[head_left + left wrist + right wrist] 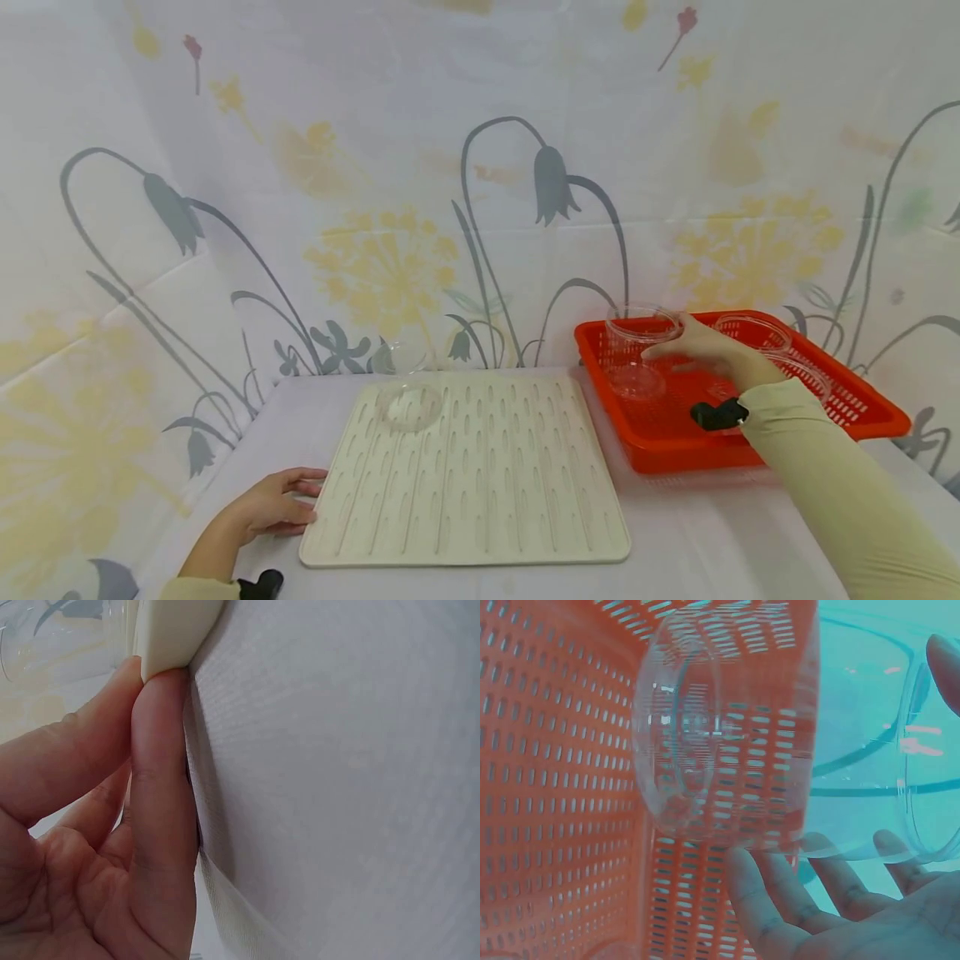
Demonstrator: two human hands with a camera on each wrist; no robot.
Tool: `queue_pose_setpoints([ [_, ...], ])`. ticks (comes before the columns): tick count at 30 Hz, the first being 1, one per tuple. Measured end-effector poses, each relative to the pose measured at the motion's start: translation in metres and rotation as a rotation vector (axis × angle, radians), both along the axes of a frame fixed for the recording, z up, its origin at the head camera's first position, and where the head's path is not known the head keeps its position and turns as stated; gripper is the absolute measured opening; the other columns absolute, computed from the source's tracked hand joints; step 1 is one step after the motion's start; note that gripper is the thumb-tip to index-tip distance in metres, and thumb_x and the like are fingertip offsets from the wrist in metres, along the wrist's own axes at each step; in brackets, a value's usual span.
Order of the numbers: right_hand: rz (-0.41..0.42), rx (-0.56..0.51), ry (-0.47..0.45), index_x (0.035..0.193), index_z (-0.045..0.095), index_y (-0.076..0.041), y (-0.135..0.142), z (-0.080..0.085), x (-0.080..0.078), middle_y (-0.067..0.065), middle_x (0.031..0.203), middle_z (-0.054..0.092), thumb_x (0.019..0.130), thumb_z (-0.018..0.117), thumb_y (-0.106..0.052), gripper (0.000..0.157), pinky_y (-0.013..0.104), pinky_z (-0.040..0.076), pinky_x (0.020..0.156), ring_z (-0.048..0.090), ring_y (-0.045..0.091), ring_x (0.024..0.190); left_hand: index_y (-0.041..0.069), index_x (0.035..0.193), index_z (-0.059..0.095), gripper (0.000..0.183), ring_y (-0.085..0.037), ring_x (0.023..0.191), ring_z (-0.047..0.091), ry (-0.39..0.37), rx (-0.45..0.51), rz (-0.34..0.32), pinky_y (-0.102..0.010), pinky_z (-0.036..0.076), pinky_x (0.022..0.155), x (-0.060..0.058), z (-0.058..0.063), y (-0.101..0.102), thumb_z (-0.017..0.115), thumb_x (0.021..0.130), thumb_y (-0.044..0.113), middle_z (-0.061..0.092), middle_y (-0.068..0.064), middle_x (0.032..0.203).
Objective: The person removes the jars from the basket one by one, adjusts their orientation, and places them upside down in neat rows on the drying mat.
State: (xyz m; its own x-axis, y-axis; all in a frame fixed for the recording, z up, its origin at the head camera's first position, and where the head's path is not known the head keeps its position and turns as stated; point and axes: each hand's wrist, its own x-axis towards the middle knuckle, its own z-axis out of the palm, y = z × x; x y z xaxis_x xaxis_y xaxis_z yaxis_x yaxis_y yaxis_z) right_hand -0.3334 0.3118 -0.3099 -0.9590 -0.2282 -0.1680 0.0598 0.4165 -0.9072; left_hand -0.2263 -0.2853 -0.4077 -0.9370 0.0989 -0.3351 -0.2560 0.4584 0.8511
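Observation:
My right hand (708, 350) is at the red basket, its thumb and fingers round a clear cylindrical container (642, 342). In the right wrist view, the spread fingers (761, 892) lie along the side of this container (727, 750), with the thumb across from them. My left hand (270, 504) rests at the left edge of a cream ribbed mat (487, 467). Thumb and forefinger tips touch the edge of the mat (176, 637) in the left wrist view. Another clear container (408, 408) stands on the mat's far left part.
The red slotted basket (660, 457) sits on the right side of the white-covered table (682, 533). Further clear round containers (753, 332) are inside it, partly hidden by the right arm. A flower-printed cloth (390, 167) hangs behind the table.

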Motion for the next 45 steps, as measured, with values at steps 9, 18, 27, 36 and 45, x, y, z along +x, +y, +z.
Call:
queue_pose_setpoints([
  [9,-0.016,-0.009,0.029,0.145,-0.001,0.000,0.001,0.008,0.007,0.031,0.139,0.013,0.085,0.069,-0.020,0.095,0.058,0.030,0.098,0.029,0.048,0.123,-0.012,0.129,0.040,0.064,-0.017,0.073,0.059,0.009,0.012,-0.022,-0.032,0.054,0.064,0.000,-0.002,-0.004,0.071,0.073,-0.010,0.052,-0.014,0.103],
  [18,-0.082,0.007,0.055,0.145,-0.009,-0.001,0.003,0.015,0.015,0.033,0.143,0.002,0.085,0.069,-0.025,0.102,0.058,0.029,0.099,0.025,0.048,0.126,-0.009,0.128,0.045,0.063,-0.018,0.069,0.057,0.025,-0.050,0.018,-0.031,0.053,0.061,0.000,-0.001,0.001,0.072,0.071,-0.010,0.053,-0.013,0.101],
  [27,-0.127,0.071,0.132,0.145,-0.006,0.000,-0.002,0.026,0.030,0.035,0.140,0.009,0.084,0.070,-0.029,0.101,0.056,0.033,0.098,0.027,0.047,0.124,-0.005,0.133,0.042,0.066,-0.020,0.075,0.059,0.064,-0.092,0.018,-0.035,0.053,0.065,0.002,0.013,0.011,0.072,0.074,-0.006,0.054,-0.016,0.108],
  [36,-0.130,0.065,0.240,0.146,0.001,0.001,-0.017,0.035,0.046,0.032,0.137,0.017,0.082,0.073,-0.023,0.099,0.057,0.034,0.097,0.029,0.045,0.121,-0.004,0.135,0.040,0.068,-0.022,0.088,0.061,0.124,-0.031,-0.025,-0.039,0.053,0.075,0.001,0.027,0.028,0.074,0.077,0.005,0.054,-0.020,0.113],
  [45,-0.132,0.099,0.287,0.145,0.009,-0.001,-0.032,0.043,0.058,0.029,0.127,0.028,0.080,0.075,-0.022,0.096,0.057,0.037,0.094,0.034,0.045,0.116,-0.004,0.136,0.038,0.069,-0.024,0.093,0.061,0.168,0.047,-0.068,-0.040,0.052,0.078,-0.001,0.037,0.051,0.074,0.078,0.007,0.051,-0.023,0.118],
])
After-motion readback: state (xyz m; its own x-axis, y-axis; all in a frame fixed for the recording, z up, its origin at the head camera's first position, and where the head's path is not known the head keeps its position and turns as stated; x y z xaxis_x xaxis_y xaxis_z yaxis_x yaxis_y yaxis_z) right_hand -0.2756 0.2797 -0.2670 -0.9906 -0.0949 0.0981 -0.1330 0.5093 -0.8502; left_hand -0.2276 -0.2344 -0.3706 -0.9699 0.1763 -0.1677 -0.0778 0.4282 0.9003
